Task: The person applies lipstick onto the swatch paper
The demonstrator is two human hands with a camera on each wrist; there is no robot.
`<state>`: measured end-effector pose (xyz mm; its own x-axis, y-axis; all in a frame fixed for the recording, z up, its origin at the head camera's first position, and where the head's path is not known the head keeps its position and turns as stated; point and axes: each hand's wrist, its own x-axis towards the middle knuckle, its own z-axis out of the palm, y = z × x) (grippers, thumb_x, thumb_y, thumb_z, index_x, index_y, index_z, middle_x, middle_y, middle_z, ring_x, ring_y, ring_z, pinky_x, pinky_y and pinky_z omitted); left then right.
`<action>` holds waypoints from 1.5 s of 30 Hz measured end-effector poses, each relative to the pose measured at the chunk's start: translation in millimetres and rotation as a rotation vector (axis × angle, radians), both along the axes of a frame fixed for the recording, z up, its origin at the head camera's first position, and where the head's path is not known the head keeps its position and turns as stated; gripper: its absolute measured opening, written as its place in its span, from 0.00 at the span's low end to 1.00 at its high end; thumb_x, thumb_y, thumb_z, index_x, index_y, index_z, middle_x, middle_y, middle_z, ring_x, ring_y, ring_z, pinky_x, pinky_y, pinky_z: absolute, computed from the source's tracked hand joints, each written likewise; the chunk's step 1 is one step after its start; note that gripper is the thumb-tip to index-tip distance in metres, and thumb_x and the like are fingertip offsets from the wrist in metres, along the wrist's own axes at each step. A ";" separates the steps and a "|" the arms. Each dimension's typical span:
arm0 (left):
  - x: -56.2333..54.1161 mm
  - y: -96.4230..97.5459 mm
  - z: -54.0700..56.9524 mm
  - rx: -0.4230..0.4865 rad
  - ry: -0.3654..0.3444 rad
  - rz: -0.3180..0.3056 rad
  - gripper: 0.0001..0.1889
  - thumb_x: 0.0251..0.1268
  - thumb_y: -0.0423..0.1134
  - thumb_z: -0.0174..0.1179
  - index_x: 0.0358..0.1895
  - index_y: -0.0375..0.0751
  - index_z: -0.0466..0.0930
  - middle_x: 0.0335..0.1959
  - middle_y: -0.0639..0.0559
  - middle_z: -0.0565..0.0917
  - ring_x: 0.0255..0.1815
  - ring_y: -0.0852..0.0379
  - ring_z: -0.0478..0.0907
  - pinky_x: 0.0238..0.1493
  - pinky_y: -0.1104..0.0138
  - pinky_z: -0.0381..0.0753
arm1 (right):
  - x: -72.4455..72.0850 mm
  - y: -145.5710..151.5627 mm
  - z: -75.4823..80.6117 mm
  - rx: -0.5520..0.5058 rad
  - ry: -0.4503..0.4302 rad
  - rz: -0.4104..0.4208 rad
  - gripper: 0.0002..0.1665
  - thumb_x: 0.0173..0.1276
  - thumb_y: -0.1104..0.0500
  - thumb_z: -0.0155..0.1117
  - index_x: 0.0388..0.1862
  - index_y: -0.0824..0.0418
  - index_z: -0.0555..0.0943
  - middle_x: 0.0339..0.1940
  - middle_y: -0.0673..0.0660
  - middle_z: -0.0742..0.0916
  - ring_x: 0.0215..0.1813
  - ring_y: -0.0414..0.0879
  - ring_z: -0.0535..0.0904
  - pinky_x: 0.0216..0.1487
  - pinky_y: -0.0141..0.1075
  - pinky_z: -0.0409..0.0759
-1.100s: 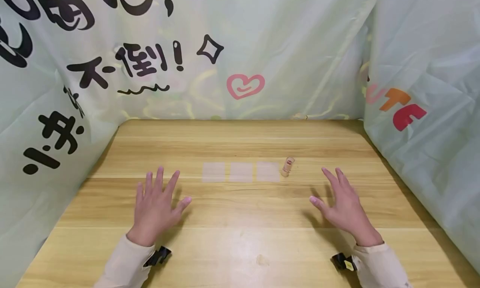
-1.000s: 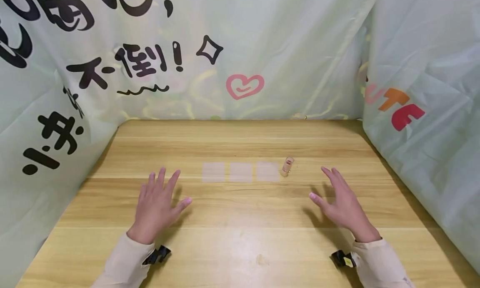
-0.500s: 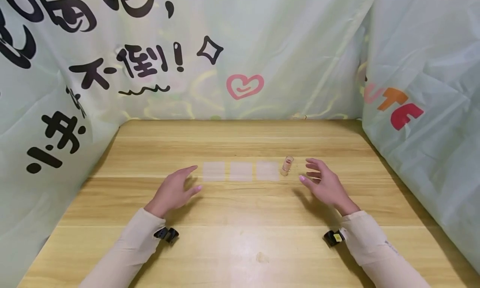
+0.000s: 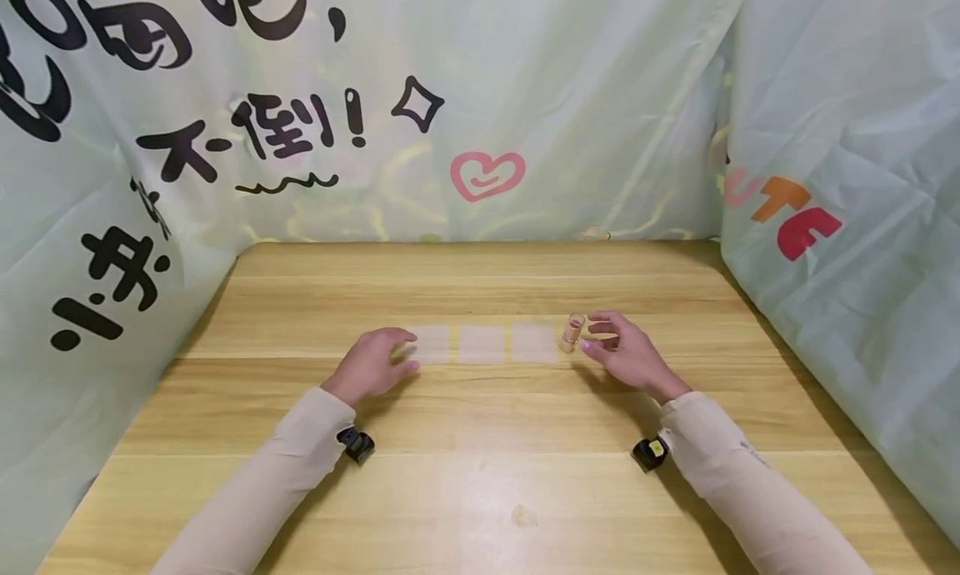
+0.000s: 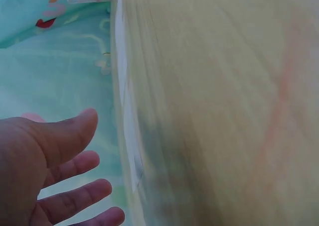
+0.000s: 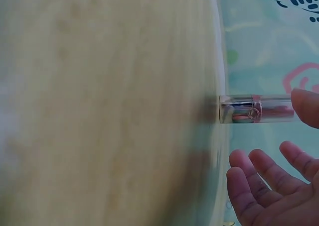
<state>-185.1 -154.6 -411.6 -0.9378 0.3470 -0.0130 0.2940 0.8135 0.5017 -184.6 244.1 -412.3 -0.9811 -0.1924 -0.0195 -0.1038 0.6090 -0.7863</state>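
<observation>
A lipstick [image 4: 573, 333] with a clear case stands upright on the wooden table [image 4: 465, 425], just right of a row of pale squares [image 4: 534, 343]. In the right wrist view the lipstick [image 6: 256, 109] shows a shiny base, a ring mark and a pinkish stick inside. My right hand [image 4: 626, 354] is close beside it on the right, thumb and fingers spread apart around nothing. At the left end of the row my left hand [image 4: 372, 362] hovers with relaxed fingers, its fingertips overlapping the leftmost pale square [image 4: 433, 344]. Neither hand holds anything.
Three thin pale squares lie flat in a line across the table's middle. Printed fabric [image 4: 585, 100] hangs behind the table and along both sides. A small stain [image 4: 524, 516] marks the near part of the tabletop.
Both hands have moved inward and forward from their spread positions. My right hand has come up beside the lipstick, and my left has reached the leftmost square. The lipstick stays put.
</observation>
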 end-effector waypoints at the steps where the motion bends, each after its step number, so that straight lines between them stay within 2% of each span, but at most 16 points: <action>1: -1.1 0.9 -0.4 -0.005 -0.004 -0.001 0.24 0.63 0.42 0.66 0.59 0.35 0.77 0.62 0.39 0.76 0.65 0.40 0.69 0.66 0.49 0.66 | -0.5 -1.1 -0.1 0.004 0.002 0.004 0.33 0.71 0.54 0.62 0.68 0.67 0.64 0.62 0.71 0.75 0.57 0.66 0.76 0.53 0.53 0.78; 11: -5.6 7.7 -0.2 -0.102 -0.051 -0.023 0.17 0.62 0.40 0.67 0.51 0.36 0.82 0.56 0.41 0.80 0.61 0.41 0.72 0.64 0.51 0.68 | -10.1 -10.6 -1.5 -0.017 0.012 0.106 0.24 0.68 0.60 0.65 0.59 0.68 0.72 0.55 0.67 0.80 0.56 0.61 0.77 0.56 0.51 0.76; 17: -4.2 11.0 2.9 -0.145 -0.048 -0.028 0.15 0.61 0.39 0.68 0.50 0.37 0.83 0.55 0.40 0.80 0.61 0.41 0.72 0.63 0.52 0.69 | -15.1 -12.6 -4.7 0.021 -0.005 0.105 0.21 0.67 0.61 0.66 0.56 0.68 0.74 0.50 0.65 0.82 0.52 0.58 0.78 0.54 0.49 0.77; 26: -5.9 12.1 1.6 -0.170 -0.047 -0.029 0.16 0.61 0.38 0.68 0.50 0.37 0.83 0.56 0.41 0.80 0.61 0.41 0.73 0.63 0.52 0.69 | -20.3 -13.2 -5.1 0.085 0.031 0.108 0.17 0.66 0.61 0.67 0.50 0.66 0.76 0.44 0.61 0.84 0.46 0.55 0.81 0.50 0.47 0.79; 36: -5.9 11.9 2.8 -0.184 -0.044 -0.033 0.16 0.61 0.39 0.68 0.50 0.38 0.83 0.56 0.41 0.80 0.60 0.41 0.73 0.62 0.52 0.70 | -23.8 -12.5 -5.9 0.091 0.071 0.111 0.08 0.66 0.63 0.67 0.41 0.62 0.79 0.41 0.57 0.85 0.47 0.53 0.81 0.49 0.46 0.80; 45: -6.9 12.3 1.2 -0.191 -0.070 -0.029 0.17 0.61 0.42 0.68 0.51 0.38 0.82 0.56 0.41 0.79 0.60 0.42 0.73 0.62 0.52 0.71 | -25.3 -11.3 -7.3 0.062 0.078 0.115 0.06 0.65 0.66 0.67 0.39 0.63 0.79 0.42 0.57 0.85 0.49 0.55 0.81 0.50 0.46 0.80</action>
